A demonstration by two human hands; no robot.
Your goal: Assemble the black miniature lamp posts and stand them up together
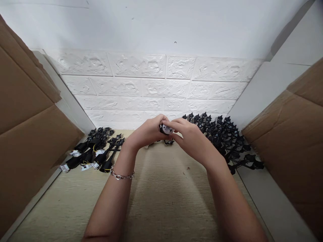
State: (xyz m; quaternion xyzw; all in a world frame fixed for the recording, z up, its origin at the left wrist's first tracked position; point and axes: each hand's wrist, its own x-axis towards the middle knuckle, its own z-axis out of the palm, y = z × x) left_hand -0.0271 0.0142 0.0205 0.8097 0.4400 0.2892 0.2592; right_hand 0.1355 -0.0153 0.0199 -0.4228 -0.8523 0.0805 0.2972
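Above the middle of the table, my left hand point(152, 129) is wrapped round a black miniature lamp post whose round white base cap point(168, 129) faces me. My right hand point(188, 134) pinches the edge of that cap between thumb and fingers. Most of the lamp post is hidden by my hands; a bit of a black lantern head point(169, 142) shows below them. A silver chain bracelet point(122, 176) circles my left wrist.
To the left lie several black lamp posts point(104, 158) with white parts and yellow wires. A large pile of black lantern-headed posts point(219, 131) fills the back right. Cardboard sheets point(27, 134) point(290, 141) line both sides, and a white brick-patterned wall point(151, 87) closes the back.
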